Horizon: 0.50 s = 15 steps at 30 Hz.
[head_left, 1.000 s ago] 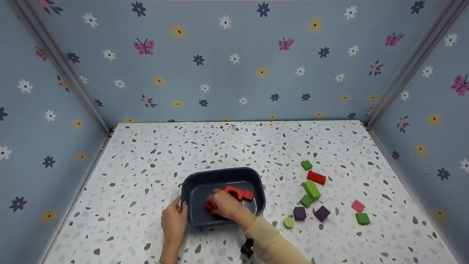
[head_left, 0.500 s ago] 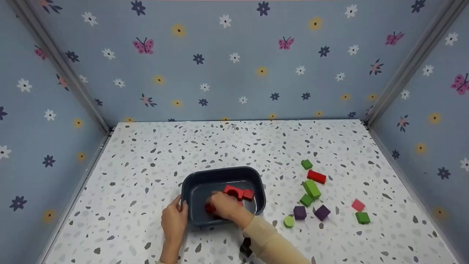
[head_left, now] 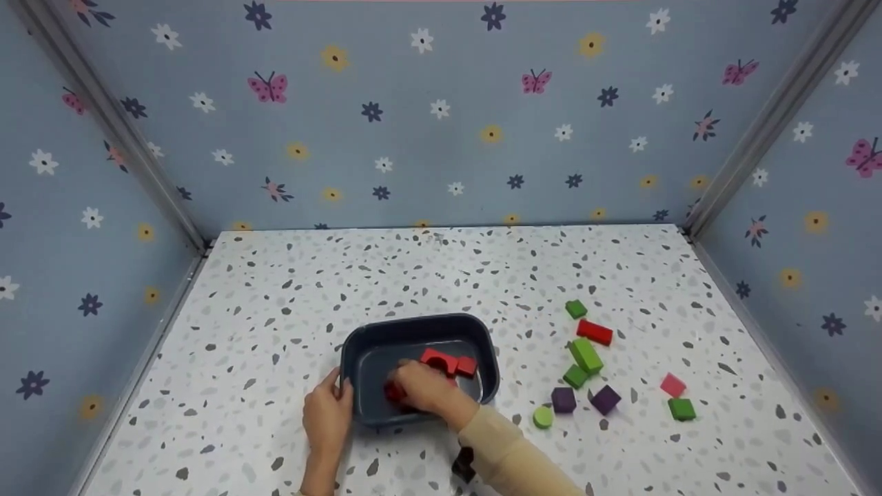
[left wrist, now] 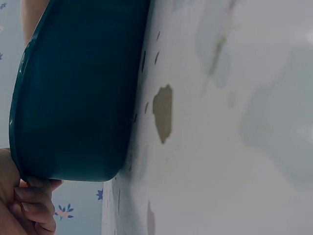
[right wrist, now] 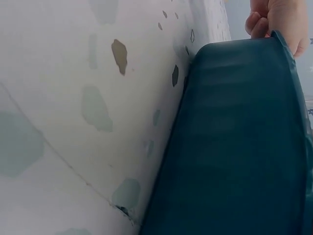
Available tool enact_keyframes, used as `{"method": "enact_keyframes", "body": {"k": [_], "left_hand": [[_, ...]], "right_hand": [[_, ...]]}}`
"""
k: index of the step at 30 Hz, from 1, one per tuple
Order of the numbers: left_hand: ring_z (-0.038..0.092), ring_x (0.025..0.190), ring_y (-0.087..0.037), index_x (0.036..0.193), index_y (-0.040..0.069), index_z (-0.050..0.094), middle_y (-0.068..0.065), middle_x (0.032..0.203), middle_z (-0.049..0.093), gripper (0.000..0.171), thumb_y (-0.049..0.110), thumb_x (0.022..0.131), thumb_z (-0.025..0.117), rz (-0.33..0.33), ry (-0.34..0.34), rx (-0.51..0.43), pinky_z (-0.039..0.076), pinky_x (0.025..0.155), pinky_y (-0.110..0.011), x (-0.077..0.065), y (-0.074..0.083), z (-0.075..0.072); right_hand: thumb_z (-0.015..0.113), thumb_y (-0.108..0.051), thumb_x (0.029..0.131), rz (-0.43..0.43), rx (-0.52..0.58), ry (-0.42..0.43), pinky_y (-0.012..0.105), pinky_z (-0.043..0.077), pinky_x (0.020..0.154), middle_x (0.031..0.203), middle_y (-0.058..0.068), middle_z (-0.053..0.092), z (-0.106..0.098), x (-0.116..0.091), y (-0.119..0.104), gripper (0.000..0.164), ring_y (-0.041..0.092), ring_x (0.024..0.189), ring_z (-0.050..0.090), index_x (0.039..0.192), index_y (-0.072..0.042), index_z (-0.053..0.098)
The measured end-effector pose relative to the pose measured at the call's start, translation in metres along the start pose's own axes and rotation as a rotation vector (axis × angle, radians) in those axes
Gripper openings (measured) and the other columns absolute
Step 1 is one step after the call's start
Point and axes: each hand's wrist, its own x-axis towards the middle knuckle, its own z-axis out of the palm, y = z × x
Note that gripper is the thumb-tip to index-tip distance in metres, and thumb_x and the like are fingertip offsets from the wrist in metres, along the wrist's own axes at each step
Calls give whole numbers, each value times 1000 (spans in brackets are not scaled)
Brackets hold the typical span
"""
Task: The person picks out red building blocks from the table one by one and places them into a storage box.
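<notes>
A dark blue-grey plastic bin [head_left: 355, 344] stands on the speckled table, teal in the wrist views. My left hand [head_left: 328, 417] grips its left wall at the rim; in the left wrist view the fingers [left wrist: 36, 208] curl at the bin's edge. Inside the bin, low and left of its middle, my right hand [head_left: 427, 386] holds a red block [head_left: 395, 393], mostly covered by the fingers. To the right of that hand lie a red arch block [head_left: 439, 358] and a small red block [head_left: 466, 366]. The right wrist view shows mainly the bin's outer wall [right wrist: 239, 137].
Right of the bin lie a red block [head_left: 595, 332], a long light-green block [head_left: 586, 356], several green blocks [head_left: 576, 308], two purple cubes [head_left: 563, 399], a light-green round block [head_left: 543, 417] and a pink block [head_left: 673, 386]. Flowered panels [head_left: 441, 158] enclose the table.
The right hand has shifted slightly down and left inside the bin with the red block, uncovering more of the red blocks behind it. The left hand and the bin stay put.
</notes>
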Motion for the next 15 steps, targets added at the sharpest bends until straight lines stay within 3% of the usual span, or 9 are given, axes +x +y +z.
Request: {"method": "enact_keyframes", "body": {"k": [4,7,11,15], "left_hand": [[36,44,-15,102,-9,64,1,51,42,27,4,79,61,-10,-4,5,29,44,-31,-2,-1,0],[36,45,-15,102,-9,64,1,52,42,27,4,79,61,-13,-2,10,29,44,-31,-2,-1,0],[36,45,-15,102,-9,63,1,53,43,27,4,79,60,-8,-4,7,29,44,-31,-1,0,0],[35,44,-14,104,-10,62,1,52,43,27,3,80,60,-10,-18,0,28,43,-30,0,0,0]], "right_hand": [[74,-13,71,2,-6,11,16,38,56,75,-4,49,-2,-2,-1,13,7,66,48,76,-12,61],[74,-15,73,-9,-1,32,16,40,60,78,-2,51,-5,-4,-2,16,7,68,50,85,-11,65],[72,-16,75,-29,36,83,18,43,68,85,0,60,-11,-8,-1,24,9,76,53,98,-9,67],[70,-15,77,-48,63,132,20,42,78,89,-2,64,-17,-13,1,22,12,87,56,98,-9,68]]}}
